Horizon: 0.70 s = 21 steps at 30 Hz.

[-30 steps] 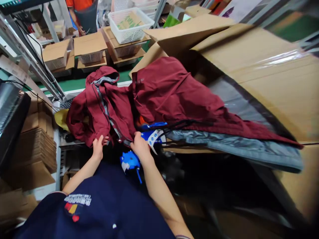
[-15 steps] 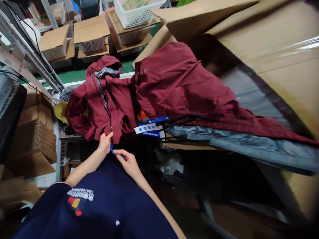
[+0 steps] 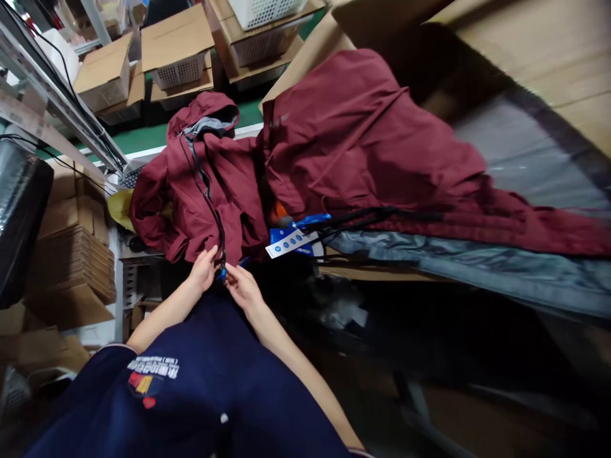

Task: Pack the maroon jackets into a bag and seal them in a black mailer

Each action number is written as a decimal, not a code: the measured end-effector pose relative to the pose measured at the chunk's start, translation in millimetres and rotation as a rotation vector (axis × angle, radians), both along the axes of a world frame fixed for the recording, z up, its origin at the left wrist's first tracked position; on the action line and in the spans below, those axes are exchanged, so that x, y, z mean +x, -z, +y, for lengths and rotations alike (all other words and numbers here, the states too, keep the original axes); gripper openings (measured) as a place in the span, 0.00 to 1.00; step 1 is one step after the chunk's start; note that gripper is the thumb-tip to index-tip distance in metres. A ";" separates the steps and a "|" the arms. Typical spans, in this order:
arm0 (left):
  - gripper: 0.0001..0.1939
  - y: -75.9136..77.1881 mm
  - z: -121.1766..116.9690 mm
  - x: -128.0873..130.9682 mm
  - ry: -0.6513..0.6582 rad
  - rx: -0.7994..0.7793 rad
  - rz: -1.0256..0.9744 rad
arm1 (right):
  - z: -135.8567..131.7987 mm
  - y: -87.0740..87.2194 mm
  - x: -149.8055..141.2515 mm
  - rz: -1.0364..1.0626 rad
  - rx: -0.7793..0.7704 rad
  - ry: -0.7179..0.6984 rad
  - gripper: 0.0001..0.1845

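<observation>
A dark red hooded jacket lies across the table edge in front of me, its black front zipper running down toward my hands. My left hand is closed on the jacket's lower front edge, beside the zipper's end. Just to its right, my right hand pinches at a small blue piece at the zipper's bottom; its exact kind is too small to tell. A second dark red garment with a grey lining lies to the right. White and blue hang tags stick out from its edge.
An opened cardboard box with grey plastic stands at the right, under the second garment. Lidded white baskets line the back. Stacked flat cartons and a metal rack post are on the left.
My right hand has moved up and left, closer to my left hand at the zipper's bottom. The view has shifted slightly, so the garments on the right appear larger.
</observation>
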<state>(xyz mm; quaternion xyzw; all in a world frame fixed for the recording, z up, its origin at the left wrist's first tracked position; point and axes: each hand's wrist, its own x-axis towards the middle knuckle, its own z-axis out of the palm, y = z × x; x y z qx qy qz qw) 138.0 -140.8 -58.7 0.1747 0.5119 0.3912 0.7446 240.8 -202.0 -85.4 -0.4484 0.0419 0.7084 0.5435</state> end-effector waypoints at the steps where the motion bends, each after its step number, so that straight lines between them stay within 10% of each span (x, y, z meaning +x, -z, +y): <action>1: 0.16 0.7 -0.9 -3.5 -0.015 -0.055 -0.021 | -1.1 1.9 0.2 0.013 -0.011 0.016 0.20; 15: 0.14 26.4 -12.1 -28.5 0.016 -0.238 0.017 | -20.4 1.9 -15.6 0.050 -0.058 0.111 0.12; 21: 0.23 24.3 -20.3 -18.1 -0.065 -0.034 0.121 | -28.4 -9.9 -7.8 -0.003 0.024 0.138 0.19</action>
